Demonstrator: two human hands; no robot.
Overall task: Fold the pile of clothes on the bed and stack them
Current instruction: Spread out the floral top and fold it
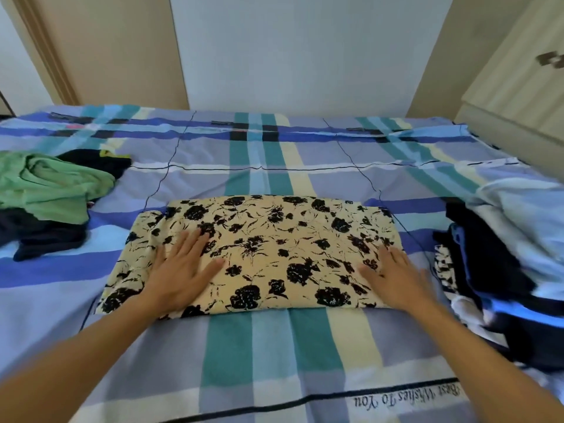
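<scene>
- The left hand (183,270) is pressing flat, fingers straight, on the folded floral garment (274,239) at the middle of the bed (274,346).
- The right hand (393,276), fingers straight too, is lying over its right edge.
- Plaid bedding is showing either side, between it and the unfolded pile (45,187) left, the stack (488,264) right.

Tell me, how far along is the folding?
Done: a stack of what look like folded clothes sits at the right. In hand: the floral piece lies folded in a rectangle, left hand and right hand flat on it; it is not yet stacked. Left: a loose heap at the left, green on top of dark pieces.
</scene>
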